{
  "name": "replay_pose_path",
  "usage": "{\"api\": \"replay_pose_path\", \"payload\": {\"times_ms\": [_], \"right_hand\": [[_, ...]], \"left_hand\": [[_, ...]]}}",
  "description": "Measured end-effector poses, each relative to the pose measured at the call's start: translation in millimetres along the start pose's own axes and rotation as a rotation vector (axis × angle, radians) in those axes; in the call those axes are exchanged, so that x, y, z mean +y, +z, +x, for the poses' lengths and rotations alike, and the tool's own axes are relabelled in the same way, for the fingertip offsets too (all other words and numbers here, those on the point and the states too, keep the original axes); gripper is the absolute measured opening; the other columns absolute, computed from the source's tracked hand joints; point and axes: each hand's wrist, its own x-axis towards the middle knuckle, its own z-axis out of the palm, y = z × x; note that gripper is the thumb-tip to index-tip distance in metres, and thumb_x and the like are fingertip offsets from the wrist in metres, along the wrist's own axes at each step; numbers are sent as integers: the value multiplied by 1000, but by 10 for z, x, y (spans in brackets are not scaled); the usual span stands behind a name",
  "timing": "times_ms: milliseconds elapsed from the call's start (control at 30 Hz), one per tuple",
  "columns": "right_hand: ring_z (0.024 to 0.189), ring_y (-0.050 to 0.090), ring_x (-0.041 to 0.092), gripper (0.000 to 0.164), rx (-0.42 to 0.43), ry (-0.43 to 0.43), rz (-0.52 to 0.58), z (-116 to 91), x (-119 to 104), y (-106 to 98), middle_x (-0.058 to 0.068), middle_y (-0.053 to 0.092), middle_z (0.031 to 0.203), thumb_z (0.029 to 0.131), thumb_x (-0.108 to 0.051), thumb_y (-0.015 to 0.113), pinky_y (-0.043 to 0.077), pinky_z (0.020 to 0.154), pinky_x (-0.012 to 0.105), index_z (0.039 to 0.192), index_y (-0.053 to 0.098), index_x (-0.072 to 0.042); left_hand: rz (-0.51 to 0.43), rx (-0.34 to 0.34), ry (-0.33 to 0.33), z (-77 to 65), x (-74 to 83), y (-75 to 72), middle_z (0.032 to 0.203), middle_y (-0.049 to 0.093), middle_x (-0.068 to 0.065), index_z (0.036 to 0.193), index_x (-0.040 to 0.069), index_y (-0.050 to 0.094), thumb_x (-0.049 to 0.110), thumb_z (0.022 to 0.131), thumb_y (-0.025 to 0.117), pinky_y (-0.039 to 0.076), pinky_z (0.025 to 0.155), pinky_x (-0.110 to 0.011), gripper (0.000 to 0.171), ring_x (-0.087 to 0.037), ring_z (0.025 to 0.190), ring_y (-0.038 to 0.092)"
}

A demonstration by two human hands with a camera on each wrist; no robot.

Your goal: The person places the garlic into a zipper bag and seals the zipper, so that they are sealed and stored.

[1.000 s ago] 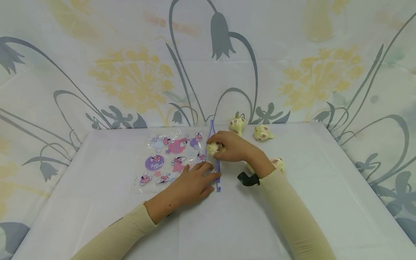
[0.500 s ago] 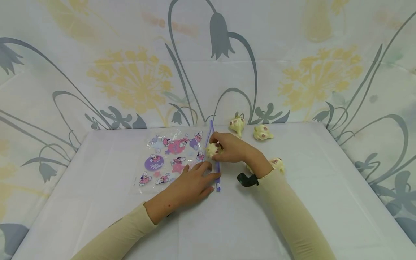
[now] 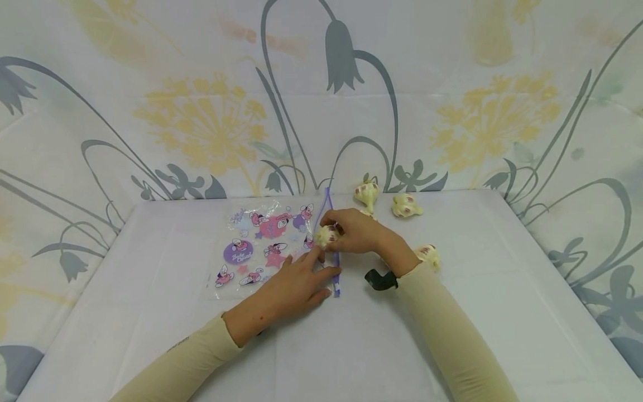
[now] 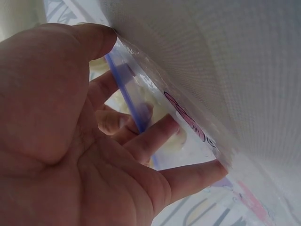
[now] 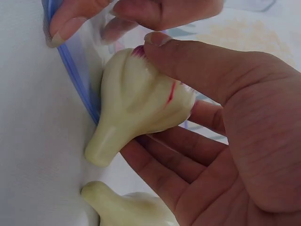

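Note:
My right hand (image 3: 355,231) holds a pale garlic bulb (image 3: 326,237) with purple-red streaks, thumb on one side and fingers round the other. The bulb is at the mouth of a clear zip bag (image 3: 273,226) printed with pink and purple cartoon figures. In the right wrist view, the bulb's stem (image 5: 101,146) points toward the table, close beside the purple zip strip (image 5: 77,77). My left hand (image 3: 296,285) lies over the bag's near right part with its fingers spread. The left wrist view shows those fingers (image 4: 193,181) extended against the clear film, across the purple strip (image 4: 127,96).
More garlic bulbs lie to the right: one (image 3: 366,192) at the back edge, one (image 3: 407,205) beside it, and one (image 3: 428,255) partly behind the right forearm. A dark wrist device (image 3: 380,280) sits under the right wrist. A flowered cloth (image 3: 201,111) rises behind the white table (image 3: 321,357).
My right hand has shifted the garlic bulb slightly left and nearer to me, closer to the left fingers. Part of another bulb now shows behind the right hand. The left hand stays in place.

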Motion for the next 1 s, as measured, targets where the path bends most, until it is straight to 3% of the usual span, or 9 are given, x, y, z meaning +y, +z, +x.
{"api": "replay_pose_path", "payload": {"times_ms": [233,600,867,1000], "right_hand": [[97,62,19,41,17,-23,11,20,7,36,1,70,106,87,-21,87,53,91,38,123,68,-11],[98,63,19,44,66,-21,23,59,43,139,5,72,113,94,-18,79,54,92,38,133,67,-5],[117,64,25,53,19,-11,25,44,37,132,12,69,134,95,-17,76,49,108,45,144,62,-1],[111,62,25,57,-6,-15,33,31,34,116,14,68,134,94,-11,71,50,105,45,148,57,3]], "left_hand": [[-8,23,4,-12,-1,6,139,44,-4,150,30,61,36,104,70,47,104,-71,47,-22,127,52],[0,20,13,-23,-6,22,148,40,-7,150,29,60,34,106,66,43,105,-75,46,-28,140,45],[26,13,22,-21,12,19,147,42,-8,150,27,59,34,106,65,43,106,-74,45,-33,145,40],[40,26,39,-18,18,17,143,44,-6,149,27,60,34,106,65,46,103,-73,44,-32,140,43]]}}
